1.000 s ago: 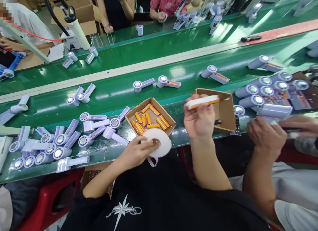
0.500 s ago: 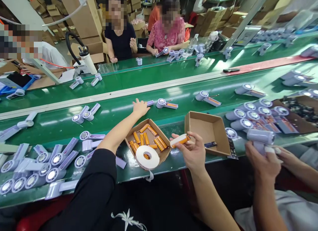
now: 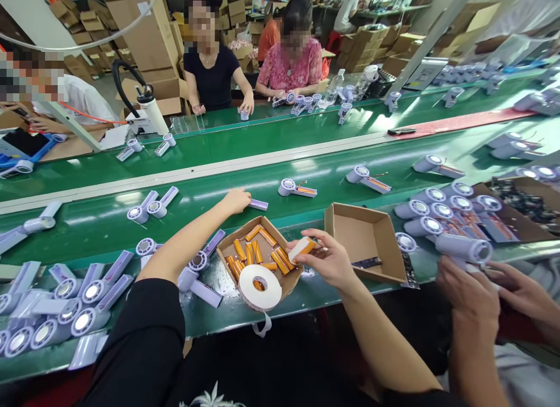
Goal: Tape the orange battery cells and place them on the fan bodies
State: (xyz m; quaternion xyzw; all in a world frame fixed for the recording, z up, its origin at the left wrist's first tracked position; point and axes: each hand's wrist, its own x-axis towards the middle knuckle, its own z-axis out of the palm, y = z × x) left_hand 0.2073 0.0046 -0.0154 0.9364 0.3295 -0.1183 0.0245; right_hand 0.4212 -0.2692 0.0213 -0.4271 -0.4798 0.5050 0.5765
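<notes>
My left hand (image 3: 238, 201) is closed over a lavender handheld fan housing on the green belt. Only the fan's handle (image 3: 259, 204) shows past my fingers; its round head is hidden beneath them. Between the fingertips of my right hand (image 3: 331, 259) is an orange battery (image 3: 303, 249) with a white strip along one side. Below and between my hands stands a cardboard tray (image 3: 228, 235) of orange batteries. A roll of white tape (image 3: 273, 286) rests on the tray's near edge, its loose end hanging down.
A second cardboard box (image 3: 359, 235) with a dark strip inside stands to the right. Fan housings (image 3: 85, 322) crowd the bench at left, and more (image 3: 424, 226) lie at right. Beside me a co-worker's hands (image 3: 470, 287) hold a fan housing. Several people sit across the belt (image 3: 210, 168).
My left hand has closed on the fan housing and drawn it slightly left and nearer. My right hand has shifted a little left with the battery. A co-worker opposite has reached for a part.
</notes>
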